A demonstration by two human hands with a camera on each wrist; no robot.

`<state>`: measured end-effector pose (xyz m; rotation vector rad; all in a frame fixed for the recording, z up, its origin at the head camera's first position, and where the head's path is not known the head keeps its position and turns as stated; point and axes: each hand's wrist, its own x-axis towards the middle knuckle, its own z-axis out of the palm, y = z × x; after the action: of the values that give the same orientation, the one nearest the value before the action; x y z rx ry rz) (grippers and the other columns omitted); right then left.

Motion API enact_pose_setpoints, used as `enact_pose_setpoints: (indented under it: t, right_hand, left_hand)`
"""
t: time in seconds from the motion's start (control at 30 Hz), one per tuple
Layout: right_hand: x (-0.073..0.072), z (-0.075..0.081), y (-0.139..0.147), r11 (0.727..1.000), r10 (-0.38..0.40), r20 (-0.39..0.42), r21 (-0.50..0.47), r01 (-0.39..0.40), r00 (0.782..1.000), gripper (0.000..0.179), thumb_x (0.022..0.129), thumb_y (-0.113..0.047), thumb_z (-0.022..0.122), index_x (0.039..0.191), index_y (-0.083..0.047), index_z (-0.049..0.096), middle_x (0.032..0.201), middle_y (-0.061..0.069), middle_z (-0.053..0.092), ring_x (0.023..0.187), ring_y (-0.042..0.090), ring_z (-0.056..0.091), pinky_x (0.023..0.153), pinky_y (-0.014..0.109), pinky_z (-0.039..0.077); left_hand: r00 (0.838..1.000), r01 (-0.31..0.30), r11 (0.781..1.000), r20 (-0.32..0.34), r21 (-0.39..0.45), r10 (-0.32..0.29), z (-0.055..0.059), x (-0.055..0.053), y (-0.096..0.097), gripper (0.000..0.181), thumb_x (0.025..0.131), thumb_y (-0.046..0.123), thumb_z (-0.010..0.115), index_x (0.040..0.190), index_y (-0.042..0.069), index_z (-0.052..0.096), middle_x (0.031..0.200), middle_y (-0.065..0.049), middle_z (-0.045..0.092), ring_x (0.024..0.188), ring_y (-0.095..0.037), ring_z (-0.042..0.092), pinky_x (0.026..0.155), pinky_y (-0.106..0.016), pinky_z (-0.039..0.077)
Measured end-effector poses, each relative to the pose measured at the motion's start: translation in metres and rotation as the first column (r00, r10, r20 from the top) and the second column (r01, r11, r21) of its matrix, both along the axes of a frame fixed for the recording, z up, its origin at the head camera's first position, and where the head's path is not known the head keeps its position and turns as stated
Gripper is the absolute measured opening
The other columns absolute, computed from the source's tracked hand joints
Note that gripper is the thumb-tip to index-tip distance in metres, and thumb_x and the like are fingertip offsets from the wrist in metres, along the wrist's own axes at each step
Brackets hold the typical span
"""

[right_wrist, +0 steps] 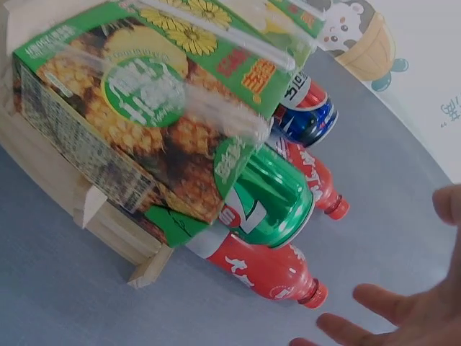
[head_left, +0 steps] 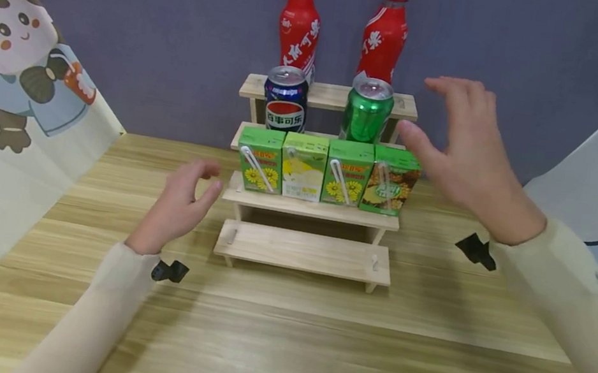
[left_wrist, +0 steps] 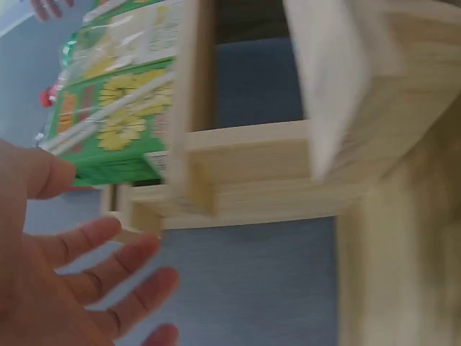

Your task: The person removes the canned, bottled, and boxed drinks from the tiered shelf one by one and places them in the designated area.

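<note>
A row of several juice boxes (head_left: 260, 161) with straws stands on one tier of a wooden stepped rack (head_left: 303, 251). The rightmost is a pineapple drink box (right_wrist: 130, 108). Behind them are a blue Pepsi can (head_left: 285, 101) and a green 7-Up can (head_left: 368, 112); two red cola bottles (head_left: 299, 28) stand on the top tier. My left hand (head_left: 180, 204) is in the air left of the rack, fingers loosely bent, near the leftmost box and holding nothing. My right hand (head_left: 470, 147) is raised right of the boxes and the green can, thumb and fingers apart, touching nothing.
The lowest tier of the rack is bare wood. A wood-grain table (head_left: 276, 338) lies under it, with a grey-blue wall (head_left: 182, 34) close behind. Printed cartoon panels (head_left: 15, 67) stand at the left and right sides.
</note>
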<state>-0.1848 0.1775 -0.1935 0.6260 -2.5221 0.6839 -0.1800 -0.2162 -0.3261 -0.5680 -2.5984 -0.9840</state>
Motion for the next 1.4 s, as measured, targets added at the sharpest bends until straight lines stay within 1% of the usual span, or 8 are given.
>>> enact_pose_setpoints:
  t: [0.1, 0.23, 0.5, 0.7, 0.9, 1.03, 1.2, 1.4]
  right_hand:
    - [-0.007, 0.007, 0.000, 0.999, 0.022, -0.059, -0.044, -0.024, 0.998, 0.057, 0.092, -0.030, 0.054, 0.140, -0.005, 0.038, 0.139, 0.015, 0.035, 0.127, 0.027, 0.028, 0.106, 0.050, 0.025]
    - [-0.021, 0.016, 0.000, 0.998, 0.023, -0.143, -0.058, -0.031, 0.989, 0.050, 0.093, -0.022, 0.056, 0.136, -0.003, 0.043, 0.134, 0.014, 0.041, 0.123, 0.025, 0.034, 0.105, 0.038, 0.028]
    - [-0.060, 0.042, -0.008, 0.997, -0.041, -0.170, -0.066, 0.030, 0.985, 0.046, 0.095, -0.024, 0.054, 0.137, -0.008, 0.045, 0.134, 0.007, 0.044, 0.121, 0.017, 0.040, 0.102, 0.022, 0.032]
    - [-0.087, 0.060, -0.022, 0.995, -0.086, -0.083, -0.053, 0.082, 0.993, 0.051, 0.096, -0.029, 0.051, 0.144, -0.017, 0.039, 0.141, -0.001, 0.040, 0.125, 0.012, 0.037, 0.103, 0.019, 0.031]
    - [-0.102, 0.073, -0.037, 0.989, -0.133, 0.028, -0.065, 0.135, 0.991, 0.055, 0.096, -0.032, 0.050, 0.147, -0.030, 0.030, 0.146, -0.004, 0.034, 0.130, 0.012, 0.031, 0.102, 0.024, 0.036]
    - [-0.107, 0.078, -0.042, 0.986, -0.135, 0.071, -0.087, 0.141, 0.988, 0.052, 0.095, -0.031, 0.052, 0.145, -0.027, 0.035, 0.143, -0.002, 0.037, 0.128, 0.014, 0.032, 0.099, 0.025, 0.039]
    - [-0.112, 0.079, -0.047, 0.982, -0.121, 0.111, -0.132, 0.135, 0.986, 0.048, 0.095, -0.028, 0.053, 0.141, -0.019, 0.041, 0.140, 0.001, 0.042, 0.125, 0.014, 0.038, 0.100, 0.023, 0.038]
    - [-0.114, 0.080, -0.051, 0.964, -0.135, 0.156, -0.207, 0.166, 0.978, 0.046, 0.094, -0.028, 0.053, 0.139, -0.021, 0.043, 0.140, 0.000, 0.042, 0.125, 0.014, 0.040, 0.101, 0.023, 0.036]
  left_hand:
    - [0.999, 0.042, 0.999, -0.005, 0.018, -0.042, -0.011, -0.003, 0.001, 0.033, 0.098, 0.019, 0.050, 0.121, -0.005, 0.052, 0.119, -0.019, 0.054, 0.108, -0.035, 0.048, 0.093, -0.051, 0.037]
    - [0.997, 0.073, 0.997, -0.014, 0.036, -0.073, -0.022, -0.007, 0.001, 0.031, 0.097, 0.016, 0.053, 0.120, -0.005, 0.053, 0.118, -0.019, 0.054, 0.106, -0.034, 0.049, 0.091, -0.048, 0.039]
    - [0.997, 0.065, 0.997, -0.033, 0.040, -0.063, -0.031, -0.010, 0.002, 0.025, 0.095, 0.012, 0.055, 0.115, -0.001, 0.056, 0.115, -0.017, 0.053, 0.102, -0.034, 0.048, 0.083, -0.049, 0.042]
    - [0.999, 0.053, 0.998, -0.005, 0.039, -0.053, -0.033, -0.010, 0.003, 0.025, 0.095, 0.011, 0.054, 0.116, -0.002, 0.057, 0.118, -0.016, 0.050, 0.103, -0.036, 0.047, 0.083, -0.050, 0.045]
    - [0.999, 0.048, 0.998, 0.017, 0.040, -0.049, -0.033, -0.010, 0.004, 0.025, 0.094, 0.012, 0.055, 0.116, -0.001, 0.057, 0.117, -0.015, 0.050, 0.102, -0.035, 0.047, 0.082, -0.049, 0.045]
    - [0.999, 0.046, 0.998, 0.021, 0.035, -0.047, -0.032, -0.009, 0.004, 0.025, 0.093, 0.011, 0.056, 0.115, -0.001, 0.057, 0.116, -0.014, 0.051, 0.102, -0.034, 0.047, 0.082, -0.047, 0.046]
    - [0.999, 0.046, 0.999, 0.023, 0.029, -0.047, -0.031, -0.009, 0.003, 0.025, 0.093, 0.011, 0.057, 0.115, 0.000, 0.058, 0.116, -0.013, 0.051, 0.102, -0.034, 0.048, 0.081, -0.046, 0.046]
    - [0.998, 0.045, 0.999, 0.037, 0.023, -0.046, -0.030, -0.009, 0.001, 0.025, 0.093, 0.013, 0.057, 0.115, 0.000, 0.058, 0.118, -0.013, 0.051, 0.103, -0.034, 0.048, 0.082, -0.048, 0.046]
